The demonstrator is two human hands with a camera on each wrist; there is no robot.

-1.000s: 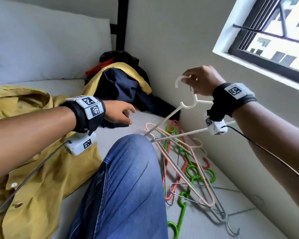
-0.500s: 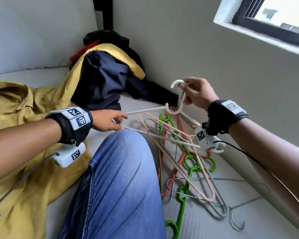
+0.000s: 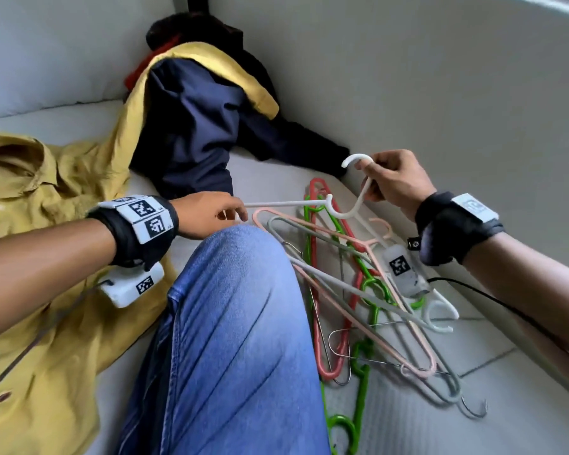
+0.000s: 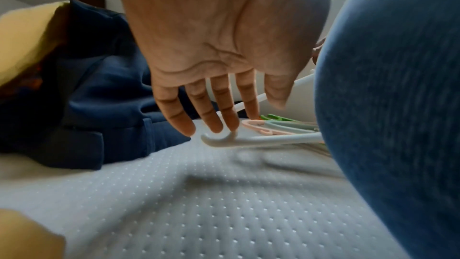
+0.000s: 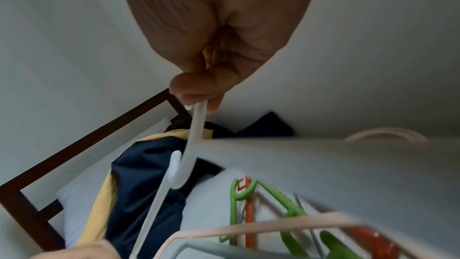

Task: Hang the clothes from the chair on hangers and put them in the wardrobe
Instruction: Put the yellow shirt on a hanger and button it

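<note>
your left hand (image 3: 207, 213) pinches tip of white hanger (image 3: 349, 211), right hand (image 3: 396, 182) grips its hook. one in hand: light, stiff, slick plastic; hold by hook. below right hand, hanger pile (image 3: 358, 307) on bed: roughly seven, tangled, count unsure. left of left hand, mustard shirt (image 3: 46, 178); beyond, navy jacket (image 3: 191, 126), soft, limp.

Both forearms are bare, without sleeves. Each wrist carries a wide black band (image 3: 135, 236) with white blocks on top, printed with black square code markers. Under the left wrist sits a small white box (image 3: 130, 285) with one more marker, and a thin dark cable leaves it. The right wrist has a similar white box (image 3: 403, 270) and a black cable (image 3: 493, 300). The leg wears blue jeans (image 3: 230, 339).
</note>
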